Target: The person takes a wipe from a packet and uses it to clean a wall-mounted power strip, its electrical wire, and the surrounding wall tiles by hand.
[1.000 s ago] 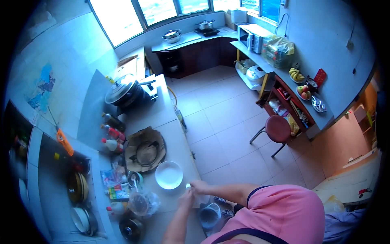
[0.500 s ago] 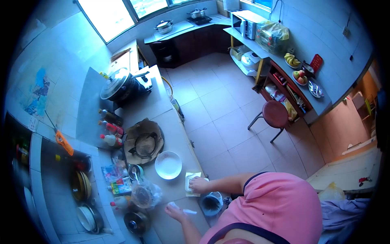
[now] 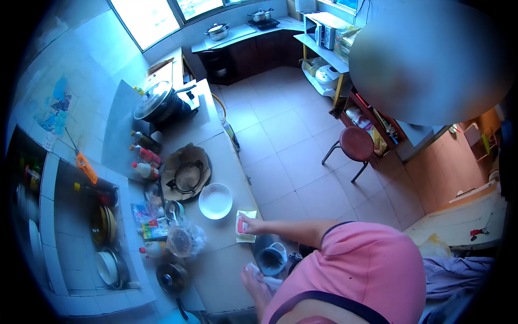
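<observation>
My right hand (image 3: 250,224) is on a pale yellow soft packet (image 3: 246,237) that looks like a pack of wipes, at the counter's front edge. Its fingers are bent at a small red patch (image 3: 240,225) on the packet; whether this is a lid or a label I cannot make out. Nearer my body, my left hand (image 3: 252,281) is closed around a crumpled white wipe (image 3: 270,281), which hangs out past the fingers. A grey-blue bin (image 3: 271,259) with a bag-like lining stands between my two hands. Beyond the packet is a white bowl (image 3: 216,201).
A gas ring (image 3: 186,178) on brown cardboard, several sauce bottles (image 3: 145,155), a clear plastic bag (image 3: 186,240) and a lidded pan (image 3: 172,278) occupy the counter (image 3: 218,270). A red stool (image 3: 356,143) stands on the floor. Something round, grey and blurred (image 3: 431,59) covers the upper right.
My left hand has drawn back toward my body and the bin with the white wipe. My right hand stays at the packet, where red now shows instead of white. The blurred round shape has appeared.
</observation>
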The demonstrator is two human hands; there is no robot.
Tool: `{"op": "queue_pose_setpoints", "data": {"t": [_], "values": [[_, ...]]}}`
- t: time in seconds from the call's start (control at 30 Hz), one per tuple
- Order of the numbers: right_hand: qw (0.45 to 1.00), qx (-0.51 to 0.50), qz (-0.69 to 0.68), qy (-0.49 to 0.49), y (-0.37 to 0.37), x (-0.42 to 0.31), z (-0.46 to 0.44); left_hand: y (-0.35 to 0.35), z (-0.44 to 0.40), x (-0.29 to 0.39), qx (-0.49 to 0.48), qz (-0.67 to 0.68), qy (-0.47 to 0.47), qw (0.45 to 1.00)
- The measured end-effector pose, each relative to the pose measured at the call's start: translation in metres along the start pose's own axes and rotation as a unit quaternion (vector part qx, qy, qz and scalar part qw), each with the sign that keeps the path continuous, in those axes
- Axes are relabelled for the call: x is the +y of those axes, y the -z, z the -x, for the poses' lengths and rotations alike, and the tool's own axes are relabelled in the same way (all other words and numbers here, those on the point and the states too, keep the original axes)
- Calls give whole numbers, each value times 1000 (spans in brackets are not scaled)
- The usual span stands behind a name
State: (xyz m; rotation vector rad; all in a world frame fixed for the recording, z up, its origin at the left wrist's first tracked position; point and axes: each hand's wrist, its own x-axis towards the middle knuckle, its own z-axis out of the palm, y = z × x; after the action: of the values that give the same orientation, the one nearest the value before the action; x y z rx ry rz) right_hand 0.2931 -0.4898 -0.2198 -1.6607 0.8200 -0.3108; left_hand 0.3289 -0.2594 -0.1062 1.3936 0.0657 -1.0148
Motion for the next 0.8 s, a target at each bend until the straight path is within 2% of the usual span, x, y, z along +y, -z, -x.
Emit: {"op": "queue_pose_setpoints", "data": {"t": [0.07,0.13,0.17,0.23,0.27,0.33,0.4,0.43,0.47,0.5,0.53,0.57,0.63,0.67,0.73,0.77,0.8], "values": [[992,-109,63,-24,3,-2,-17,-22,0,14,11,1,-14,1000],[993,-112,44,-4,18,-46,-2,-38,-9,30,13,-2,-29,999],[993,-106,-4,47,16,-48,1,-47,-13,37,28,-11,-51,998],[963,-221,-155,-12,38,-82,34,-81,-5,52,53,-36,-80,995],[923,-245,-293,-53,54,-98,61,-97,-10,47,50,-41,-78,995],[974,-181,-122,56,92,-101,83,-132,-24,37,-60,15,-98,993],[986,-107,-115,56,136,-91,85,-181,-34,33,-72,-11,-74,995],[988,-49,-145,23,164,-87,88,-208,-43,31,-100,-94,-55,989],[989,-39,-141,28,196,-72,80,-239,-52,30,-128,-177,-38,975],[975,-10,-220,40,226,-55,74,-286,-46,33,-145,-158,-91,973],[953,16,-298,50,249,-40,69,-319,-57,33,-149,-159,-90,972],[953,20,-298,48,283,-39,71,-348,-73,34,-200,-208,-93,953],[939,82,-327,-70,370,-52,81,-416,-76,41,-263,-268,-61,925],[936,105,-327,-72,403,-47,81,-444,-87,38,-267,-266,-58,924],[949,126,-284,-47,467,-36,79,-495,-108,27,-338,-329,-80,878],[949,127,-285,-50,491,-36,78,-524,-106,26,-359,-293,-103,880],[929,183,-319,-52,515,-38,77,-548,-107,18,-360,-294,-101,880]]}}
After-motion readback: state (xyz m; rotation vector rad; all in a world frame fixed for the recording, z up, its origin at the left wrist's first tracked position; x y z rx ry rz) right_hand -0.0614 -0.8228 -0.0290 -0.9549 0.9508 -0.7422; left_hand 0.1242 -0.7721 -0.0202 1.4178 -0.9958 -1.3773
